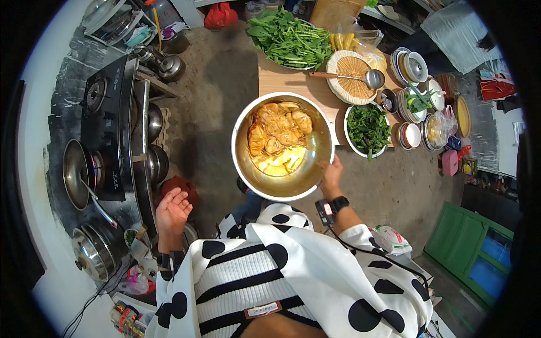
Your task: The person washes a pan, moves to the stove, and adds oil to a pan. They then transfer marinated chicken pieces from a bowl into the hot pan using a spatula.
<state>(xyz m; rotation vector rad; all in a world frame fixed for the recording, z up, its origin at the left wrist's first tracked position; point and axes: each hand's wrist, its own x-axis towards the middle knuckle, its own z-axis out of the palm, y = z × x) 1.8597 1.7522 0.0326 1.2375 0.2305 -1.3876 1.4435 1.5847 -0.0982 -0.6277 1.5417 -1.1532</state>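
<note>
My right hand grips the rim of a large stainless steel basin at its lower right and holds it in front of me. Golden-brown chunks of food sit in the basin, with shiny yellow liquid pooled beside them; what food it is, I cannot tell. On the other side, my left hand is raised near the stove counter, palm turned up and fingers loosely apart, with nothing in it. Farther left, a wok rests on the stove over a glowing burner, a metal utensil leaning across its rim.
The wooden table ahead carries leafy greens, a wicker basket with a ladle across it, a bowl of chopped greens and stacked bowls. Pots stand lower left. A green cabinet is at right.
</note>
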